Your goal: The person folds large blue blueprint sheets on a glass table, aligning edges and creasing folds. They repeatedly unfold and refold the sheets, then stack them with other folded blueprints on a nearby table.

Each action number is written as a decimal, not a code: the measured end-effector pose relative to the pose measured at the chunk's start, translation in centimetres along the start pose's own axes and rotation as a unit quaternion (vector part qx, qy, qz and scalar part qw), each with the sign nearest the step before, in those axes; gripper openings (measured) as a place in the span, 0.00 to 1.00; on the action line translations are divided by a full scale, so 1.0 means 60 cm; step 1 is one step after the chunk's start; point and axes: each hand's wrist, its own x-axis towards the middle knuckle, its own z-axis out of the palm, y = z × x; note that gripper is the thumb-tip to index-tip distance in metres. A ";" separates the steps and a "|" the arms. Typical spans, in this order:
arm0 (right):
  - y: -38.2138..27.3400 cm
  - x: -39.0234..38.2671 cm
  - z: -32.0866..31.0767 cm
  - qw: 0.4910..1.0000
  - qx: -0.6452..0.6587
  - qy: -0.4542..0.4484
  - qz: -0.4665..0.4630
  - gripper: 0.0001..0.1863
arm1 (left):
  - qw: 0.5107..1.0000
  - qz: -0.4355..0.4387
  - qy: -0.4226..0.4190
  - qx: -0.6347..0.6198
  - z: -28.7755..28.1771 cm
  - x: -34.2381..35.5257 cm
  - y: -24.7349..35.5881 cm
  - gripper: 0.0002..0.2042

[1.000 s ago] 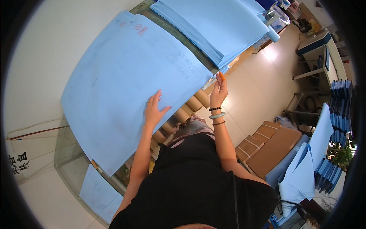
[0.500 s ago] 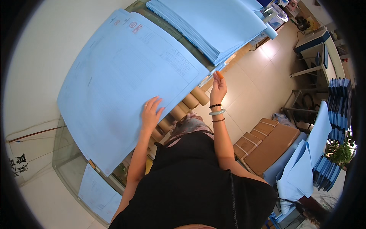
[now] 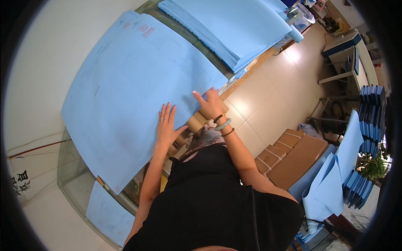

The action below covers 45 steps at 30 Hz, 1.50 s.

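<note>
A large light-blue drawing sheet (image 3: 125, 92) with faint print and red stamps lies on a glass-topped table, over at least one other sheet. My left hand (image 3: 166, 127) rests flat near its close edge, fingers spread. Above the sheet's right edge is my right hand (image 3: 211, 103), thumb held apart from the fingers. Those fingertips are slightly blurred, and whether they touch the paper is unclear. Nothing shows in the right hand. Bracelets circle its wrist.
A thick stack of blue sheets (image 3: 230, 33) lies beyond the drawing. Brown cardboard tubes (image 3: 194, 124) are under the table edge. On the right are cardboard boxes (image 3: 297, 159), a folded blue sheet (image 3: 324, 188) and blue folders (image 3: 370, 117). Another blue sheet (image 3: 106, 209) sits at lower left.
My right hand has moved left and closer, from beyond the sheet's right corner to over its edge. An orange tip seen on its finger earlier is not clearly visible. My left hand has shifted slightly, thumb spread wider.
</note>
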 end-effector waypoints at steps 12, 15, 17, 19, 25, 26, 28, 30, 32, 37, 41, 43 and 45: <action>0.069 0.014 0.021 0.939 -0.243 0.242 -0.032 0.51 | 0.947 -0.177 0.177 -0.200 -0.007 0.000 -0.003 0.25; 0.078 0.020 0.032 0.930 -0.258 0.258 -0.050 0.45 | 0.977 -0.090 0.173 -0.090 0.029 -0.020 -0.043 0.25; 0.069 0.015 0.038 0.921 -0.280 0.263 -0.070 0.41 | 0.990 -0.034 0.133 -0.044 0.039 -0.029 -0.053 0.25; 0.029 0.001 0.023 0.970 -0.147 0.190 -0.029 0.38 | 0.994 -0.009 0.087 -0.063 0.024 -0.020 -0.033 0.24; -0.051 -0.034 0.011 0.848 0.492 -0.109 -0.163 0.46 | 0.987 -0.020 0.159 -0.029 0.011 -0.016 0.009 0.20; -0.043 -0.024 -0.002 0.887 0.420 -0.064 -0.182 0.53 | 0.987 -0.051 0.143 -0.055 0.016 -0.019 -0.002 0.20; -0.004 0.004 0.000 0.976 0.051 0.179 -0.112 0.55 | 0.982 -0.110 0.111 -0.108 0.018 -0.019 -0.026 0.20; 0.035 0.008 0.003 0.945 -0.177 0.274 0.014 0.56 | 0.969 -0.120 0.167 -0.134 0.018 -0.018 -0.027 0.19; 0.058 0.011 0.009 0.938 -0.237 0.252 -0.013 0.52 | 0.960 -0.109 0.225 -0.124 0.018 -0.015 -0.027 0.19; 0.075 0.014 0.056 0.926 -0.212 0.277 -0.142 0.34 | 0.984 -0.055 0.110 -0.129 -0.009 -0.016 -0.011 0.19; -0.035 -0.027 0.015 0.958 0.252 -0.134 0.027 0.23 | 0.987 -0.043 0.137 -0.071 -0.005 -0.024 0.016 0.19; -0.043 -0.032 0.010 0.916 0.366 -0.120 -0.113 0.23 | 0.983 -0.052 0.166 -0.058 0.008 -0.018 0.018 0.18; -0.041 -0.025 0.004 0.891 0.405 -0.070 -0.191 0.22 | 0.979 -0.072 0.165 -0.096 0.011 -0.011 0.004 0.19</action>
